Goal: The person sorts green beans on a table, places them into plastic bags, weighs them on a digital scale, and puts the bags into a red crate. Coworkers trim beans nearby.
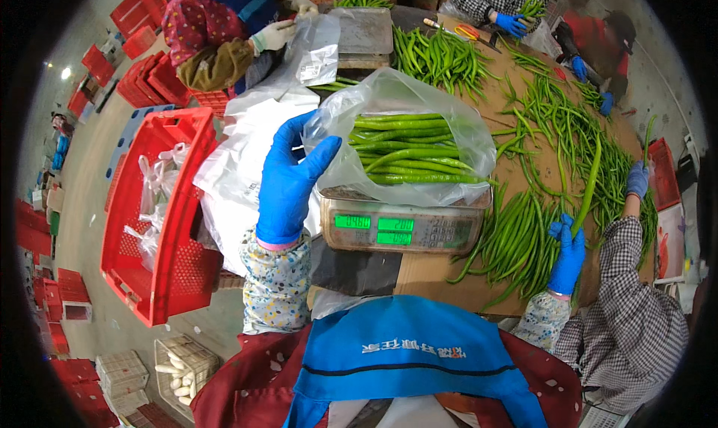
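Note:
My left hand, in a blue glove, holds the left edge of the mouth of a translucent plastic bag. Inside the bag, long green chili peppers lie side by side. The bag rests on a digital scale with green lit displays. Over at the right, my right hand, also blue-gloved, grips one long green chili pepper that points up and away from me. Close to that hand, a heap of loose green chili peppers spreads over the cardboard-covered table.
A red plastic crate with knotted white bags stands left, beside white plastic bags. Co-workers' gloved hands work around the table. Scissors lie at the far side near another pepper pile and a second scale.

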The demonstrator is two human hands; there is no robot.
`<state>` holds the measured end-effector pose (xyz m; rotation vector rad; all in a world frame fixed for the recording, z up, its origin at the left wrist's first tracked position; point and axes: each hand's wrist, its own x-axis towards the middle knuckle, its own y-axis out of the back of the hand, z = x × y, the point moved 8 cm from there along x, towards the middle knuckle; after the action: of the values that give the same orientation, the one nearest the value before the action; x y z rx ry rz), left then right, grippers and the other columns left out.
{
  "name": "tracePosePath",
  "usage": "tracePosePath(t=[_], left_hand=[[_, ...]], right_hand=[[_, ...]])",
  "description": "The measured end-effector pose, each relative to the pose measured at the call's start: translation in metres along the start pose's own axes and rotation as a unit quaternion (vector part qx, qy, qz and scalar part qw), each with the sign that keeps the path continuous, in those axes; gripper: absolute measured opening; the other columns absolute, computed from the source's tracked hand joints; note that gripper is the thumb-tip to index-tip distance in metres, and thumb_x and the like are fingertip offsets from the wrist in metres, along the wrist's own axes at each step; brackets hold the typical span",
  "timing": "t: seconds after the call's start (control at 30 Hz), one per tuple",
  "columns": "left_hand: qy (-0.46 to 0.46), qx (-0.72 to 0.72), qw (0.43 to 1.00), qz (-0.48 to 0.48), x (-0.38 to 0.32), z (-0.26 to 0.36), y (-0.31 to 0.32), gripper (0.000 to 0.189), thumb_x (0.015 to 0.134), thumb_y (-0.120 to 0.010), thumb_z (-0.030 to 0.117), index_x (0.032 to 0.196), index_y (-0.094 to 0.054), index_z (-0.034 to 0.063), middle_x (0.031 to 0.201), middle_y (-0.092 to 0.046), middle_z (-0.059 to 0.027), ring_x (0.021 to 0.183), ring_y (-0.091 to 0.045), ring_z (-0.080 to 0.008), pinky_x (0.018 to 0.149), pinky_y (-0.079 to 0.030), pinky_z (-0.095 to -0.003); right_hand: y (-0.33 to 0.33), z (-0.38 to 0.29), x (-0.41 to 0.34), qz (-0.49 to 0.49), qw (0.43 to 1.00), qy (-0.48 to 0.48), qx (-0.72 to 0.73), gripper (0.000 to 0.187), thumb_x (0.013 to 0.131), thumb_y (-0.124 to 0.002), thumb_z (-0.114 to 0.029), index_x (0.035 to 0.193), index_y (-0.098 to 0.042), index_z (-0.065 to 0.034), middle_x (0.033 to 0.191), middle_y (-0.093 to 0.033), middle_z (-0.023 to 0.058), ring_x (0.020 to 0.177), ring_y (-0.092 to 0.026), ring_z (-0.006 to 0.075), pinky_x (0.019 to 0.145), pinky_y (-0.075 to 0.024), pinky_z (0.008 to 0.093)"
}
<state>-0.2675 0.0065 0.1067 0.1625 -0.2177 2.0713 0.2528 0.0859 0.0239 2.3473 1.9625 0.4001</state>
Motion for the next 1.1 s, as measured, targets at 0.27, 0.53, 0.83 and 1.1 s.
tracePosePath(t=[0.27,0.53,0.83,1.1], left_hand=[[-0.002,0.016,1.000,-0.005,-0.007,0.000,0.000,0.044,0.082,-0.072,0.013,0.121,-0.055,0.0030,0.106,-0.062,-0.0076,0.092,-0.059,-0.0136,0.079,-0.049,-0.0262],[0.004,-0.043,0.998,-0.040,-0.005,-0.007,-0.009,0.023,0.089,-0.062,0.011,0.109,-0.061,0.0000,0.094,-0.063,-0.0049,0.084,-0.057,-0.0105,0.078,-0.044,-0.0229],[0.011,-0.113,0.994,-0.005,-0.007,-0.015,0.010,0.017,0.090,-0.061,0.013,0.101,-0.065,0.0005,0.083,-0.063,-0.0023,0.072,-0.054,-0.0083,0.068,-0.043,-0.0219],[0.007,-0.128,0.992,0.000,-0.003,-0.019,0.011,0.018,0.092,-0.060,0.015,0.103,-0.063,0.0003,0.082,-0.062,-0.0020,0.072,-0.054,-0.0080,0.068,-0.042,-0.0203]], right_hand=[[0.007,0.029,-0.017,0.005,1.000,0.011,-0.005,0.031,0.096,-0.055,-0.018,0.120,-0.057,0.0002,0.105,-0.064,0.0082,0.088,-0.060,0.0154,0.082,-0.0492,0.0294],[-0.110,-0.042,0.015,-0.152,0.988,0.002,0.018,0.023,0.084,-0.066,-0.012,0.106,-0.067,-0.0036,0.093,-0.065,0.0051,0.086,-0.057,0.0135,0.077,-0.0449,0.0283],[-0.294,-0.088,0.027,-0.330,0.730,0.443,-0.403,0.039,0.066,-0.065,-0.005,0.104,-0.070,-0.0151,0.100,-0.065,0.0089,0.093,-0.059,0.0311,0.080,-0.0481,0.0396],[-0.252,-0.088,0.067,-0.337,0.908,0.228,-0.102,0.035,0.081,-0.062,-0.005,0.116,-0.061,-0.0080,0.110,-0.064,0.0082,0.106,-0.059,0.0234,0.094,-0.0448,0.0384]])
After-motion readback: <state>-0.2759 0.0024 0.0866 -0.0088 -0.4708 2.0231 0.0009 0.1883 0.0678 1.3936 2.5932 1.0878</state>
